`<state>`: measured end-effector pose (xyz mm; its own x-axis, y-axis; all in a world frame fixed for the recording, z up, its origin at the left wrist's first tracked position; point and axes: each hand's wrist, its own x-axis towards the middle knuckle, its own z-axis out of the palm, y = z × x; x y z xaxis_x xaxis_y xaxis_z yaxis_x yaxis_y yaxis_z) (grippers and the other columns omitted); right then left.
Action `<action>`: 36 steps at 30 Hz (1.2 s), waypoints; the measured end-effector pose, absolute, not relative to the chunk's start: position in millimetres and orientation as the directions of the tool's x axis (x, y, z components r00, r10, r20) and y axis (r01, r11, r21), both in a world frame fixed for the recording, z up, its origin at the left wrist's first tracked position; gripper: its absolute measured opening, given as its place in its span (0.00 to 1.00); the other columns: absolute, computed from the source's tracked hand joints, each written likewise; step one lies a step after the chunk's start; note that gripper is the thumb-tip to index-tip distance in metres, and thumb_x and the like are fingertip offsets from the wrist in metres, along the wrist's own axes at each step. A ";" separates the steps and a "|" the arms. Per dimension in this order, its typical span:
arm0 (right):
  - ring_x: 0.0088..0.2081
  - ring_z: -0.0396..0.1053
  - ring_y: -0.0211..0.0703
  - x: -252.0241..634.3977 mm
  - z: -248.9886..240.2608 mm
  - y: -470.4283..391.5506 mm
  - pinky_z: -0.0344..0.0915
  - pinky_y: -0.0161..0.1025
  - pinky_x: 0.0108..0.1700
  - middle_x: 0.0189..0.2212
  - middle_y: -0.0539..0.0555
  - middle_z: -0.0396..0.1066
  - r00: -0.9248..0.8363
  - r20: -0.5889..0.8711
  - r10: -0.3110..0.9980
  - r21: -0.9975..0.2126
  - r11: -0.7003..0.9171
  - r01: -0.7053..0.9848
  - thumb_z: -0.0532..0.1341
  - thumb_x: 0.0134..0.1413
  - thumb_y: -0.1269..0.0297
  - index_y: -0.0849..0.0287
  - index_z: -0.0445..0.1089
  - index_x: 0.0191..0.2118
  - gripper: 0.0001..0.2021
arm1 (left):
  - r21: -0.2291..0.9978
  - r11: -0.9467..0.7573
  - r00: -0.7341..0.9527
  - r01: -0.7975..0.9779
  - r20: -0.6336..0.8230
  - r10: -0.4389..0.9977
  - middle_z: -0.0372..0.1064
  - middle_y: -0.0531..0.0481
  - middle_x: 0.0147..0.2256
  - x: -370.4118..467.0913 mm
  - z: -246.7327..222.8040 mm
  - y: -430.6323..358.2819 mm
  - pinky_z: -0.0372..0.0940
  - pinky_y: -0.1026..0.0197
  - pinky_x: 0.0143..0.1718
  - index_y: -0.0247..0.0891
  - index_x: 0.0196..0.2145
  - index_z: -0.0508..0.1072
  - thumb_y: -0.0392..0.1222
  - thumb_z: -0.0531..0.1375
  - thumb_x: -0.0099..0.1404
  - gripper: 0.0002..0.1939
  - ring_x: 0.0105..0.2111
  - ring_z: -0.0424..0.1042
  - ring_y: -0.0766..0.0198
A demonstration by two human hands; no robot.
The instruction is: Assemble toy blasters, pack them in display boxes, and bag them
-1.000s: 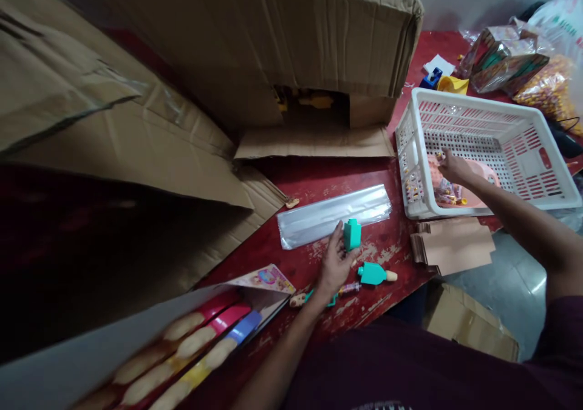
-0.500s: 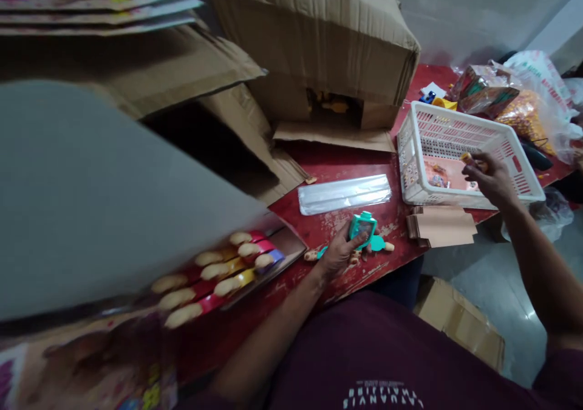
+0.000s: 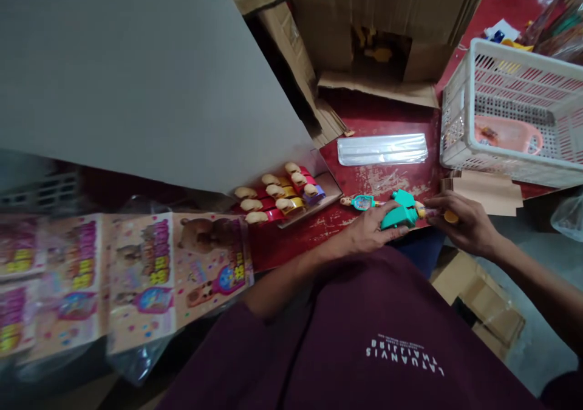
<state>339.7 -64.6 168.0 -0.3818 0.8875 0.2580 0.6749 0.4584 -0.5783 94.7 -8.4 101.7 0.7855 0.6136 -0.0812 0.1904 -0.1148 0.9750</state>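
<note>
Over the red table's front edge, my left hand [image 3: 367, 228] is closed around a teal plastic toy case [image 3: 397, 218]. My right hand [image 3: 467, 218] grips a small clear tube [image 3: 430, 213] with a yellow-orange end. The tube's near end meets the narrow end of the teal case; whether it goes inside I cannot tell. Just beyond my left hand lies a similar teal toy [image 3: 363, 202] with a brown-spotted handle end. Another teal piece [image 3: 402, 197] shows behind the held case. My right fingers partly cover the tube.
A white plastic crate [image 3: 496, 155] with a pink basket [image 3: 512, 133] stands right. Clear plastic sleeves [image 3: 382, 149] lie mid-table. Flat cardboard pieces [image 3: 487, 192] are beside the crate. Left, a box holds several colourful toys with beige ends [image 3: 273, 197]. Printed cards [image 3: 209, 258] hang at lower left.
My right hand has come from over the crate with the small tube to the teal case in my left hand. The case is turned sideways. The view has swung left and down.
</note>
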 end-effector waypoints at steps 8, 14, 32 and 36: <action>0.35 0.74 0.41 330.7 145.7 -108.2 0.69 0.36 0.35 0.36 0.55 0.75 -0.328 0.222 0.918 -0.616 0.392 0.683 0.61 0.65 0.67 0.59 0.69 0.49 0.08 | 0.921 -0.287 0.840 0.263 -0.073 0.537 0.75 0.45 0.43 91.5 101.6 -30.3 0.68 0.54 0.44 0.37 0.50 0.71 0.50 0.60 0.69 0.18 0.41 0.74 0.57; 0.34 0.72 0.42 327.7 132.4 -127.1 0.67 0.38 0.35 0.35 0.56 0.74 -0.345 0.164 0.924 -0.653 0.364 0.664 0.59 0.66 0.66 0.59 0.70 0.50 0.09 | 0.831 -0.461 0.893 0.310 -0.089 0.440 0.75 0.43 0.48 86.6 94.9 -38.0 0.69 0.51 0.49 0.38 0.54 0.70 0.46 0.58 0.68 0.18 0.47 0.75 0.54; 0.25 0.59 0.35 314.9 119.5 -121.5 0.58 0.36 0.29 0.25 0.50 0.67 -0.121 -0.657 0.744 -0.737 -0.601 0.310 0.67 0.54 0.48 0.62 0.73 0.35 0.18 | 0.632 -0.631 0.893 0.450 -0.305 0.332 0.74 0.42 0.49 88.2 87.2 -45.5 0.70 0.52 0.45 0.38 0.57 0.69 0.43 0.58 0.68 0.21 0.46 0.75 0.52; 0.35 0.68 0.42 324.3 120.6 -116.2 0.65 0.40 0.37 0.36 0.57 0.74 -0.237 -0.297 0.925 -0.792 -0.100 0.602 0.60 0.64 0.55 0.62 0.73 0.46 0.15 | 0.846 -0.318 0.882 0.429 -0.315 0.351 0.75 0.45 0.41 88.2 86.7 -22.2 0.68 0.54 0.45 0.36 0.49 0.72 0.50 0.58 0.69 0.17 0.41 0.74 0.56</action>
